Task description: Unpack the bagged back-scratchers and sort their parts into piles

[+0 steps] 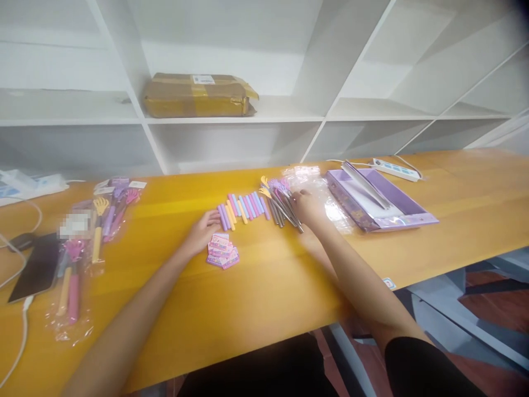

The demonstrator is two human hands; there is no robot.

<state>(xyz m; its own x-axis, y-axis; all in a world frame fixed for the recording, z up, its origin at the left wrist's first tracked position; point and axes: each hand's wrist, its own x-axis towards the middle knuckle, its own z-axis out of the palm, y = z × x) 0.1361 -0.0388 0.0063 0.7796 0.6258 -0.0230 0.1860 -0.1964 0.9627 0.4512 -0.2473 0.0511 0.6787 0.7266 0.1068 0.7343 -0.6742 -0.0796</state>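
Tabletop [264, 298] orange-yellow; box [407, 221] purple, patterned side; sticks [243, 208] pink, blue, lilac, yellow; shelving [235, 120] white.

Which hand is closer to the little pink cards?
Left. The left hand is just beside the pink cards; the right hand is farther away, at the metal sticks.

Right arm: a black sleeve [425, 366] is showing, its hem circling near the elbow, forearm going bare | Lap: black clothing [256, 366] is filling the lower edge, looking matt and dark | Left hand [205, 229], right hand [308, 207]: both going bare
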